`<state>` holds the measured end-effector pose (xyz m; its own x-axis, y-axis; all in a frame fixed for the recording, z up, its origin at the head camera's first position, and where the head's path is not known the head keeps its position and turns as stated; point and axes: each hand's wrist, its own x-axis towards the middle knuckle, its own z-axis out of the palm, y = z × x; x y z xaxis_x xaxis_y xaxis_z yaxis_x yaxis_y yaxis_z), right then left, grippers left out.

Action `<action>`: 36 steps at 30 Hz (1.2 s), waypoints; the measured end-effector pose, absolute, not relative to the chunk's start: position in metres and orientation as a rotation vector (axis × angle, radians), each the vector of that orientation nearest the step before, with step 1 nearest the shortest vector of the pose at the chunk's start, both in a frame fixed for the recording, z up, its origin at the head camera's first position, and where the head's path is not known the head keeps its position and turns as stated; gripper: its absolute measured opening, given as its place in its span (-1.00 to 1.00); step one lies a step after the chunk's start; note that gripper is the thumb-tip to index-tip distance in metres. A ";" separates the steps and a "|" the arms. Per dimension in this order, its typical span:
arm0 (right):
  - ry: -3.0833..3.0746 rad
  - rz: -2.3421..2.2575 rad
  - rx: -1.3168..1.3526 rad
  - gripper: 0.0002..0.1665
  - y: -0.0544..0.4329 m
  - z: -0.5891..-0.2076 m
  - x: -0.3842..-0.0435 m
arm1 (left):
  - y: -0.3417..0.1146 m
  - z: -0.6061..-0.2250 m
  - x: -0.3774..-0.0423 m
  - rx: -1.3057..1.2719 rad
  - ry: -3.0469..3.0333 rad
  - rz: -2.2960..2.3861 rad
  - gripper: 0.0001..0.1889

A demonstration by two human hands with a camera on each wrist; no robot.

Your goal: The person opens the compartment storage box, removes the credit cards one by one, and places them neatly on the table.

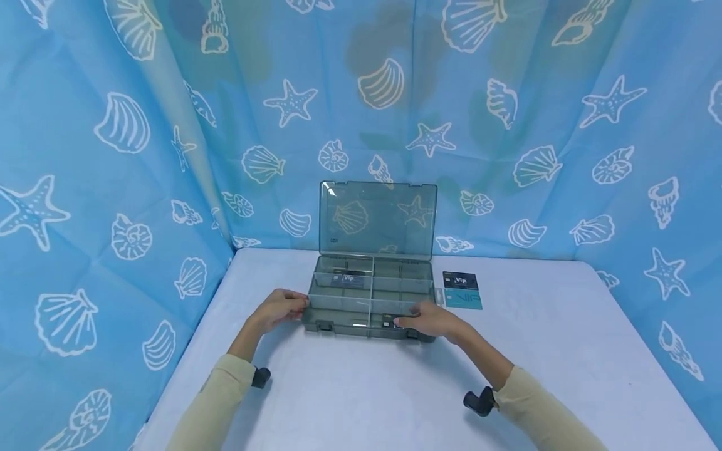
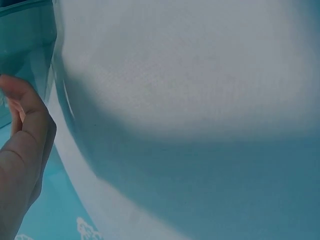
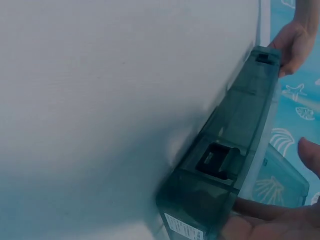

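Observation:
A translucent grey-green compartment box stands with its lid raised at the back. My left hand grips the box's left side wall; the left wrist view shows its curled fingers at the edge. My right hand reaches over the right wall into the front right compartment. Its thumb overlaps a black card lying there, the card's right part hidden beneath the hand. In the right wrist view, two digits of this hand stand apart. Another black card shows in a left compartment towards the back.
Right of the box, a black card and a teal card lie on the white table. A blue shell-print curtain hangs close behind the lid and along both sides. Two dark latches sit on the box's front.

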<state>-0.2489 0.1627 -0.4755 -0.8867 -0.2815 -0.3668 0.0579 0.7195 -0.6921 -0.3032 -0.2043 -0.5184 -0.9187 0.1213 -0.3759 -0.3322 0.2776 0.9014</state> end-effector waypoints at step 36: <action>2.414 -1.584 0.067 -0.68 0.150 -0.507 -0.263 | -0.203 -0.518 -0.303 -0.200 2.164 1.697 -0.66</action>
